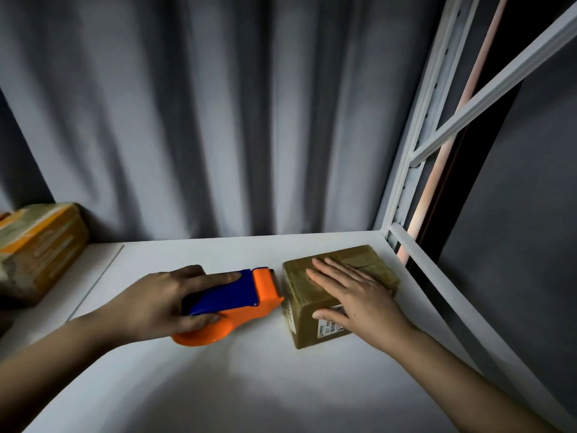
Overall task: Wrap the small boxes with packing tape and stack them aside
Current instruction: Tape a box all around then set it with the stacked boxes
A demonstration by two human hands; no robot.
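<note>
Both hands are seen over the white surface [218,385]. A brown box [315,295] is pressed flat from above by the right hand [359,295], fingers straight. Just left of the box, an orange and blue tape dispenser [237,303] is gripped by the left hand [162,304]. Far left of the box, taped boxes [37,248] are stacked.

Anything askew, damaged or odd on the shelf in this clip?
Nothing stands out. The left hand grips the tape dispenser beside the box, which the right hand presses flat. The stacked boxes at far left look blurred.
</note>
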